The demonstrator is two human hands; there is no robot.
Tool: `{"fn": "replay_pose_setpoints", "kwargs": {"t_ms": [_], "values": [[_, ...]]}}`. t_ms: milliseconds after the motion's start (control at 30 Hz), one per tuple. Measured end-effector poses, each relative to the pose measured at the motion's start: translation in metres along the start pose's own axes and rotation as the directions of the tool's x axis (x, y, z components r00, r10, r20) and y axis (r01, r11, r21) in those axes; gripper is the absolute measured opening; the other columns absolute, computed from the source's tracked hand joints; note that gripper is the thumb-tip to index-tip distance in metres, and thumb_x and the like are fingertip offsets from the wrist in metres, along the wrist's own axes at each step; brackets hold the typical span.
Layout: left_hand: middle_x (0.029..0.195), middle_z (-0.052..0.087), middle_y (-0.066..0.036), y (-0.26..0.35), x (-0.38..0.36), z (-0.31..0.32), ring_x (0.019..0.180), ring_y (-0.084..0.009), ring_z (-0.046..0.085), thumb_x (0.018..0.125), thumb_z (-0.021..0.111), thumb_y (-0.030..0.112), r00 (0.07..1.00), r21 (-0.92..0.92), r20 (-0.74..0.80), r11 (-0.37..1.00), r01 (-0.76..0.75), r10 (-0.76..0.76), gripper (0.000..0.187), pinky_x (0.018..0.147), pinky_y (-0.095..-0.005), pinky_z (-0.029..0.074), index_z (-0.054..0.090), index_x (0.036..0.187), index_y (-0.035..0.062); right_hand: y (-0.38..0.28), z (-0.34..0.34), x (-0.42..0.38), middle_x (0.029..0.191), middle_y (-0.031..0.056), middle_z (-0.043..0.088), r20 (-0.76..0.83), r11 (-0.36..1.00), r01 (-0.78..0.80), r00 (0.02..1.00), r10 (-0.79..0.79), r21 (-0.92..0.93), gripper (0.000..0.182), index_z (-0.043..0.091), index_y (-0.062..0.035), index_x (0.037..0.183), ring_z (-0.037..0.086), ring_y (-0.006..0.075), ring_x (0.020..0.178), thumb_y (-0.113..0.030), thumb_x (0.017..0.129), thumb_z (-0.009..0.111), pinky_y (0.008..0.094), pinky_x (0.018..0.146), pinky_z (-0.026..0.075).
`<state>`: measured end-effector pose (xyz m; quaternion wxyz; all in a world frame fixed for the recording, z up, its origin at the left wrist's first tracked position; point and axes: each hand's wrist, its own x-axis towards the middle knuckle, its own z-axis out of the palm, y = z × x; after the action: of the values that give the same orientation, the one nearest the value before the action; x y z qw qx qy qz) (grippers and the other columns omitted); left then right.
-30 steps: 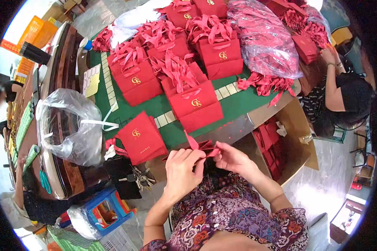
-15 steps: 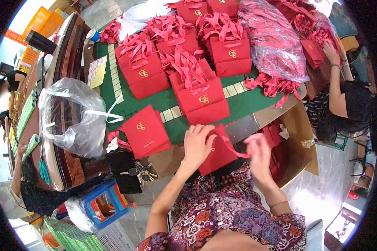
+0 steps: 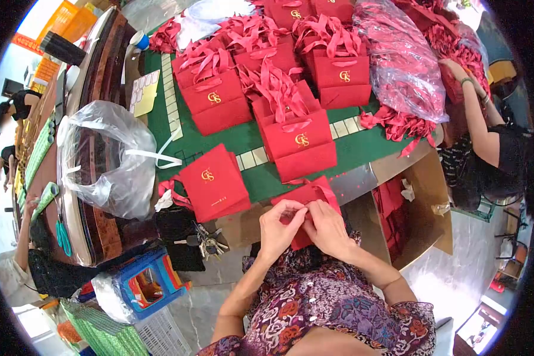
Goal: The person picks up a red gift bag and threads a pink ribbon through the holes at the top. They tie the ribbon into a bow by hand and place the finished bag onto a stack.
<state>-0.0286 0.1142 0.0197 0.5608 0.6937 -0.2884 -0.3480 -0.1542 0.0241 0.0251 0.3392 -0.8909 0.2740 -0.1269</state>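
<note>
A red paper gift bag lies flat at the table's front edge, against my body. Over its lower part my left hand and my right hand come together, fingertips touching in a pinch. A red ribbon runs from the bag's top down to my right fingers. What my left fingers pinch is too small and covered to make out. Left of my hands, a few flat red bags with gold lettering overlap. Beyond them stand red bags with bundled ribbon handles on top.
A clear plastic bag sits at the left by teal scissors. Keys hang below the table edge. An open cardboard box with red bags stands at right. Plastic-wrapped red bundles lie behind; a co-worker's arm reaches in.
My right hand has moved left from the ribbon's stretched-out side to meet my left hand. My left hand has slid down from the bag's top edge, its fingers now pinched.
</note>
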Motion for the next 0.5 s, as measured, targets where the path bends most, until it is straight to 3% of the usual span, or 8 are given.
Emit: {"fn": "replay_pose_setpoints", "kwargs": {"t_ms": [67, 133, 267, 333, 367, 433, 467, 500], "values": [[0.09, 0.071, -0.004, -0.008, -0.003, -0.001, 0.08, -0.0074, 0.065, 0.09, 0.071, 0.002, 0.999, -0.063, -0.013, 0.997, 0.032, -0.033, 0.01, 0.073, -0.0227, 0.053, 0.068, 0.098, -0.0025, -0.001, 0.0, -0.001, 0.1, 0.0202, 0.063, -0.044, 0.993, 0.029, 0.999, -0.024, 0.113, 0.03, 0.055, 0.0018, 0.111, 0.063, 0.0375, 0.092, -0.006, 0.086, 0.067, 0.0449, 0.075, 0.05], [0.088, 0.071, -0.003, -0.014, -0.006, -0.002, 0.079, -0.0073, 0.065, 0.091, 0.071, 0.003, 0.993, -0.246, -0.086, 0.968, 0.053, -0.076, 0.007, 0.072, -0.0223, 0.052, 0.068, 0.095, -0.0022, -0.001, 0.002, -0.001, 0.101, 0.0175, 0.066, -0.07, 0.946, 0.015, 0.998, 0.008, 0.324, 0.031, 0.057, 0.0013, 0.114, 0.066, 0.0297, 0.085, -0.01, 0.089, 0.07, 0.0398, 0.07, 0.051], [0.086, 0.07, -0.002, -0.016, -0.01, -0.005, 0.08, -0.0065, 0.064, 0.091, 0.071, 0.004, 0.99, -0.301, -0.106, 0.952, 0.056, -0.092, 0.008, 0.072, -0.022, 0.052, 0.068, 0.095, -0.0019, -0.006, 0.002, 0.001, 0.094, 0.0134, 0.068, -0.002, 0.901, -0.112, 0.992, 0.125, 0.419, 0.022, 0.062, 0.0001, 0.107, 0.065, 0.0227, 0.074, -0.012, 0.09, 0.07, 0.0347, 0.065, 0.05], [0.093, 0.07, -0.006, -0.011, -0.01, -0.013, 0.082, -0.0113, 0.066, 0.089, 0.072, 0.002, 0.994, -0.003, -0.098, 0.999, 0.05, -0.05, 0.015, 0.073, -0.0241, 0.052, 0.068, 0.103, -0.0007, -0.007, 0.003, 0.006, 0.084, 0.0114, 0.067, -0.04, 0.899, -0.136, 0.985, 0.168, 0.416, 0.015, 0.064, -0.0001, 0.099, 0.062, 0.0198, 0.067, -0.011, 0.09, 0.069, 0.0312, 0.062, 0.049], [0.093, 0.07, -0.006, -0.008, -0.008, -0.016, 0.082, -0.0113, 0.066, 0.089, 0.072, 0.002, 0.994, -0.004, -0.099, 0.999, 0.052, -0.052, 0.015, 0.073, -0.0241, 0.052, 0.068, 0.103, -0.0007, -0.006, 0.003, 0.009, 0.084, 0.0114, 0.067, -0.039, 0.899, -0.137, 0.985, 0.168, 0.416, 0.015, 0.064, -0.0001, 0.099, 0.062, 0.0198, 0.067, -0.011, 0.09, 0.069, 0.0312, 0.062, 0.049], [0.109, 0.066, -0.011, 0.0, -0.002, -0.018, 0.086, -0.0216, 0.067, 0.086, 0.072, 0.004, 0.931, 0.592, -0.162, 0.787, -0.172, 0.326, 0.029, 0.074, -0.0302, 0.054, 0.065, 0.114, 0.0022, -0.003, 0.002, 0.015, 0.085, 0.0147, 0.066, -0.027, 0.923, -0.148, 0.985, 0.168, 0.357, 0.011, 0.062, -0.0007, 0.097, 0.067, 0.029, 0.072, -0.009, 0.091, 0.067, 0.0385, 0.063, 0.051], [0.12, 0.059, -0.014, -0.004, -0.003, -0.017, 0.092, -0.031, 0.065, 0.084, 0.073, 0.007, 0.943, 0.668, -0.147, 0.733, -0.128, 0.298, 0.039, 0.077, -0.0367, 0.055, 0.062, 0.122, 0.0053, 0.001, 0.008, 0.016, 0.084, 0.0147, 0.066, -0.055, 0.926, -0.122, 0.987, 0.15, 0.356, 0.011, 0.062, -0.0016, 0.095, 0.066, 0.0298, 0.072, -0.011, 0.091, 0.066, 0.0386, 0.063, 0.051], [0.12, 0.059, -0.014, -0.01, -0.003, -0.018, 0.092, -0.031, 0.065, 0.084, 0.073, 0.007, 0.944, 0.667, -0.146, 0.734, -0.126, 0.296, 0.039, 0.077, -0.0367, 0.055, 0.062, 0.122, 0.0053, 0.002, 0.01, 0.017, 0.084, 0.0147, 0.066, -0.052, 0.926, -0.124, 0.987, 0.152, 0.356, 0.011, 0.062, -0.0016, 0.095, 0.066, 0.0298, 0.072, -0.011, 0.091, 0.066, 0.0386, 0.063, 0.051]]}}
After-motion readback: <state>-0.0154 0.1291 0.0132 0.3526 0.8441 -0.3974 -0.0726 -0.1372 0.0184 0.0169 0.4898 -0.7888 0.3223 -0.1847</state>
